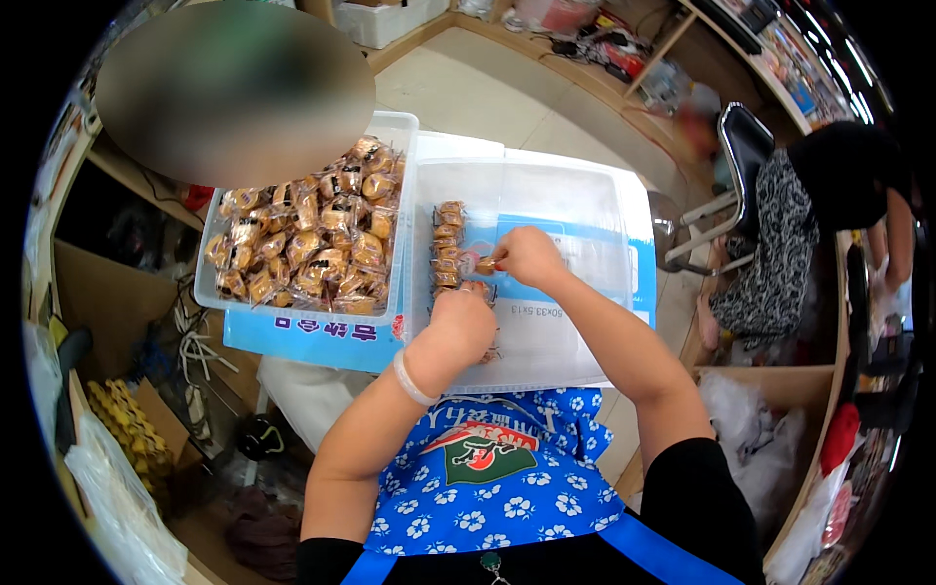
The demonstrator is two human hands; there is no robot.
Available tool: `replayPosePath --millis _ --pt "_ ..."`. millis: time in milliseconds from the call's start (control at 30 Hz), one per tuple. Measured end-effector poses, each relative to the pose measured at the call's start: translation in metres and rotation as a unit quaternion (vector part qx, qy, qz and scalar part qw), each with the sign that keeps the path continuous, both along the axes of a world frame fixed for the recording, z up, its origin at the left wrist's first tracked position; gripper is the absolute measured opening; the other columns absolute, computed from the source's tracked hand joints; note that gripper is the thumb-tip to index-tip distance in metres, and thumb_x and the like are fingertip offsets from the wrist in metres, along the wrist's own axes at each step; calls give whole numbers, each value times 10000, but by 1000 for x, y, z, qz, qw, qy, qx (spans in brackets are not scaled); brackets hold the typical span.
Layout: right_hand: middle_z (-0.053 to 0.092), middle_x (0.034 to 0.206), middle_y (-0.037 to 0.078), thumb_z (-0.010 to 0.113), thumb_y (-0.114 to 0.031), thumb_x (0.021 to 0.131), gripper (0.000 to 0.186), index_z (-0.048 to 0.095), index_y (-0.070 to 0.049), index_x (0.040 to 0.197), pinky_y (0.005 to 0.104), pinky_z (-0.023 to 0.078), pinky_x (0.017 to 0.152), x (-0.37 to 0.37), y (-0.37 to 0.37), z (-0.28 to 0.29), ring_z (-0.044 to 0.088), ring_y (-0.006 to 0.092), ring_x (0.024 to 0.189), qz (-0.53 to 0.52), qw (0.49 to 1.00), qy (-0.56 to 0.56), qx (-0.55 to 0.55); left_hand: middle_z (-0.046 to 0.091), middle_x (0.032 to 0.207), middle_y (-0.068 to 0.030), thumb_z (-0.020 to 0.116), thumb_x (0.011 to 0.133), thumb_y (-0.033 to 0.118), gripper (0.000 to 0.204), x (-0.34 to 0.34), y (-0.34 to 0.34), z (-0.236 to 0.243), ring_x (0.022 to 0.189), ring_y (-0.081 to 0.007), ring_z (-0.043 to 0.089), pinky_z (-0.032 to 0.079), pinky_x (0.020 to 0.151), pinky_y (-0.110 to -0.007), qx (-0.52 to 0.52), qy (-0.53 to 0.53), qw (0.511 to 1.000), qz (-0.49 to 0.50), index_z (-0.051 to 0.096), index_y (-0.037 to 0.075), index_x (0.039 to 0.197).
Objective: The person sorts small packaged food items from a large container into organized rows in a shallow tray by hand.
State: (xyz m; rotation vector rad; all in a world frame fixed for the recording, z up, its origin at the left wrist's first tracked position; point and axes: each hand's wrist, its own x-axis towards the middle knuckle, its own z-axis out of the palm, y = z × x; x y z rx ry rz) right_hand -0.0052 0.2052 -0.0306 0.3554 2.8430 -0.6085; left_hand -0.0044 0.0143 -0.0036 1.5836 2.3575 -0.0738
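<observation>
A clear plastic bin in front of me holds a row of small golden-brown pastries in clear wrappers along its left side. My right hand pinches a wrapped pastry just right of that row. Nearer to me, my left hand bends down over the row, its fingers closed at another wrapped pastry. That hand covers part of the row. To the left, a second clear bin is heaped with the same wrapped pastries.
Both bins rest on a blue and white printed box. A blurred patch hides the far left. On the right, a person in a patterned skirt is beside a black chair. Shelves line the back; plastic bags lie at right.
</observation>
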Motion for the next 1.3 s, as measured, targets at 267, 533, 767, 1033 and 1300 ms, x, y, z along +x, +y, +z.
replayPosePath --millis 267,533,767,1033,1300 --pt "690 786 172 702 -84 732 133 772 -85 845 440 530 694 0 -18 -16 665 347 742 43 998 33 -43 597 1226 -216 570 836 80 280 -4 2 -1 1106 -315 613 553 813 -382 87 -13 996 16 675 -48 1062" --pt "697 806 189 690 -80 724 183 765 -77 891 419 531 663 2 -5 -30 671 345 713 -11 989 -21 -144 456 1442 -261 509 910 189 532 4 7 -26 1340 -345 449 371 1094 -407 51 52 996 47 501 -111 1349" --pt "732 831 168 724 15 731 182 743 45 910 323 566 724 0 3 -51 706 219 756 -81 962 -48 -256 399 1502 -261 591 886 241 623 3 9 -19 1377 -359 407 383 1075 -422 -24 63 997 39 467 -107 1387" --pt "726 901 113 699 30 758 253 754 -64 986 342 552 737 -23 -15 13 696 264 801 15 994 104 -33 362 1531 -270 820 707 439 936 -1 19 -11 1383 -386 394 435 990 -404 -92 -12 995 44 478 -98 1393" --pt "656 1124 121 687 4 787 419 653 -83 1195 392 545 838 -84 -136 111 649 295 978 245 903 350 -54 417 1510 -226 712 843 317 666 3 20 -12 1333 -332 470 452 966 -396 -78 11 995 66 528 -27 1383"
